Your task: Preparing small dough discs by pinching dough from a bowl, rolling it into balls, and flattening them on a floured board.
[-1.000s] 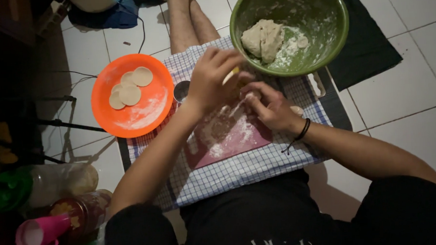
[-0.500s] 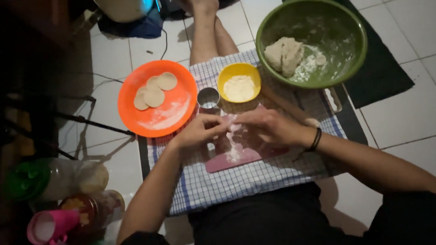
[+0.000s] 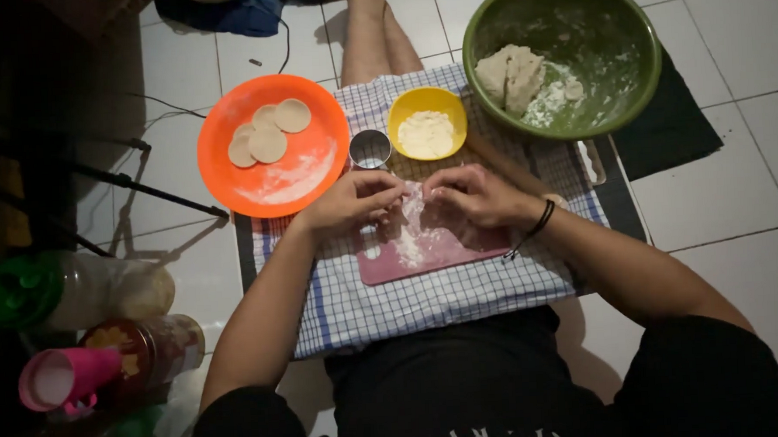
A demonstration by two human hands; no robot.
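My left hand (image 3: 353, 202) and my right hand (image 3: 471, 196) rest side by side on a floured pink cutting board (image 3: 434, 251), fingers curled down onto the white flour between them. Whether they pinch a piece of dough is hidden under the fingers. The board lies on a blue-checked cloth (image 3: 427, 300). Just beyond my hands stand a small round metal cutter (image 3: 369, 148) and a yellow bowl of flour (image 3: 427, 123). A wooden rolling pin (image 3: 514, 171) lies partly behind my right hand.
An orange plate (image 3: 272, 149) with three flat dough rounds sits at the left. A green bowl (image 3: 565, 53) with a lump of dough and flour stands at the far right. Jars and a pink cup (image 3: 59, 377) crowd the near left floor.
My left hand came down from the yellow bowl to the board. Both hands now sit together on the flour. The view has shifted, so the bowl shows fully.
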